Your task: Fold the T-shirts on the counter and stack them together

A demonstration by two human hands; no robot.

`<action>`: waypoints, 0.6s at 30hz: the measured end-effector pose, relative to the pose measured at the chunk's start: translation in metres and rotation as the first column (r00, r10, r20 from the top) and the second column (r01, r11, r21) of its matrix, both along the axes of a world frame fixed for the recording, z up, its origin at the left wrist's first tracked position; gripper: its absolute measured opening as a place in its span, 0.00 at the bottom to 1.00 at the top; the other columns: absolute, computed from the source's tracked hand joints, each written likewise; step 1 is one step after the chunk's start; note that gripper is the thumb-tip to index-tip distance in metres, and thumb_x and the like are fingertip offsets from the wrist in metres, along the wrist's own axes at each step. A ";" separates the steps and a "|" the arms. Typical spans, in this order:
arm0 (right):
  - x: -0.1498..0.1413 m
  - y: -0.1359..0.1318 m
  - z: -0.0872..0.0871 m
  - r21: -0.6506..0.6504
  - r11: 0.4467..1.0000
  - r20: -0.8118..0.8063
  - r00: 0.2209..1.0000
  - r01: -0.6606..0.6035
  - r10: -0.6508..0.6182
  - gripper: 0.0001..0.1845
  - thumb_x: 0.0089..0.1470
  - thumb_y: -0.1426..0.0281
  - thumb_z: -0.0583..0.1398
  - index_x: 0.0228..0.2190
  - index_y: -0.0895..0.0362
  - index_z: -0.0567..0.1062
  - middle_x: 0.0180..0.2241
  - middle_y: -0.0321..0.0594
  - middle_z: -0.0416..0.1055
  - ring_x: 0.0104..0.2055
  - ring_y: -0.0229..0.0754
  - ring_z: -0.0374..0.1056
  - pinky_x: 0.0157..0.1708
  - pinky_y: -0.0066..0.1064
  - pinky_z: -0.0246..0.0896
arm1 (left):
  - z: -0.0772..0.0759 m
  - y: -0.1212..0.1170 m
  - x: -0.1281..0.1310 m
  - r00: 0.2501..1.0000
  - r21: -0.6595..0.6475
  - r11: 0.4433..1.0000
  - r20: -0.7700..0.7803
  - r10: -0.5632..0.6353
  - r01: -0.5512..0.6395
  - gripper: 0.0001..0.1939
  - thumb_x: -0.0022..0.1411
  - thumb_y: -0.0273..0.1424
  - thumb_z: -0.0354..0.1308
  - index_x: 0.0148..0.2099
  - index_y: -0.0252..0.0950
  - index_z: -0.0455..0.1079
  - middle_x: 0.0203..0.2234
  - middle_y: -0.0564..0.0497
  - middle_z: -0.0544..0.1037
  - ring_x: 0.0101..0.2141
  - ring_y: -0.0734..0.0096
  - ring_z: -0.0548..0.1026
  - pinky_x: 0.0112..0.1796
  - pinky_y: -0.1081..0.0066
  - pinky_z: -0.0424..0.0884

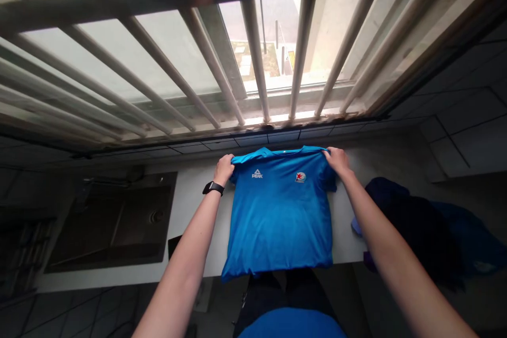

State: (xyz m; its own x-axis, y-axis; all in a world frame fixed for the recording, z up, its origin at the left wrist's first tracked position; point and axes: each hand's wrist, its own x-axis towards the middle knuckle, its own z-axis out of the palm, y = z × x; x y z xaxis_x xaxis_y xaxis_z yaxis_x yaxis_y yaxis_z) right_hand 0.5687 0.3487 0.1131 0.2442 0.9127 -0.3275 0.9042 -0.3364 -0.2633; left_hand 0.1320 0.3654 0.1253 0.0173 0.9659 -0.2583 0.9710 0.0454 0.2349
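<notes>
A blue T-shirt [279, 216] is spread front side up over the white counter [190, 222], with its hem reaching the counter's front edge. White lettering sits on one side of the chest and a small red and white badge on the other. My left hand [224, 169], with a black watch on the wrist, grips the shirt at its left shoulder. At the opposite shoulder, the fingers of my right hand [336, 160] are closed on the fabric. The collar lies between my hands, near the tiled wall.
To the left is a dark sink [114, 222] with a drain. A pile of dark clothes [415, 227] lies on the right, partly behind my right forearm. Beyond the counter, metal bars [253, 58] cross a window. A small dark object [174, 245] shows beside my left forearm.
</notes>
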 end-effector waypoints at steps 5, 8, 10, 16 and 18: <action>-0.003 0.002 -0.028 0.127 0.985 -0.051 0.993 0.115 -0.109 0.22 0.68 0.58 0.52 0.48 0.57 0.79 0.45 0.57 0.78 0.46 0.55 0.74 0.41 0.34 0.63 | -0.024 0.005 -0.008 0.997 0.137 0.989 0.066 0.047 -0.056 0.15 0.62 0.22 0.47 0.43 0.34 0.74 0.42 0.38 0.79 0.44 0.54 0.76 0.41 0.65 0.69; -0.002 0.012 -0.031 0.252 0.945 -0.065 0.978 0.207 -0.197 0.21 0.69 0.62 0.49 0.49 0.58 0.77 0.42 0.55 0.79 0.45 0.54 0.75 0.40 0.33 0.62 | -0.025 0.007 -0.012 0.986 0.220 0.961 0.058 0.158 -0.167 0.14 0.64 0.24 0.46 0.43 0.35 0.74 0.42 0.40 0.80 0.44 0.54 0.77 0.42 0.65 0.69; -0.001 0.020 -0.032 0.326 0.913 -0.070 0.970 0.244 -0.234 0.22 0.69 0.60 0.49 0.48 0.58 0.77 0.42 0.55 0.79 0.45 0.54 0.75 0.41 0.34 0.63 | -0.023 0.012 -0.013 0.972 0.266 0.935 0.044 0.229 -0.233 0.14 0.66 0.26 0.46 0.43 0.36 0.73 0.41 0.40 0.80 0.44 0.53 0.77 0.43 0.64 0.69; 0.001 0.029 -0.047 0.073 0.982 -0.182 0.970 0.174 -0.158 0.22 0.56 0.55 0.62 0.43 0.58 0.80 0.44 0.55 0.78 0.50 0.55 0.73 0.49 0.38 0.66 | -0.034 0.029 -0.018 0.982 0.054 0.980 -0.002 0.191 -0.191 0.14 0.67 0.30 0.46 0.44 0.33 0.73 0.47 0.31 0.77 0.49 0.44 0.75 0.46 0.58 0.70; 0.002 0.026 -0.054 -0.002 0.998 -0.290 0.955 0.059 -0.057 0.22 0.52 0.56 0.65 0.43 0.58 0.80 0.41 0.51 0.79 0.47 0.53 0.73 0.49 0.37 0.67 | -0.044 0.028 -0.023 0.981 -0.045 0.981 0.007 0.191 -0.191 0.14 0.67 0.30 0.46 0.44 0.32 0.73 0.45 0.31 0.77 0.48 0.43 0.76 0.45 0.57 0.70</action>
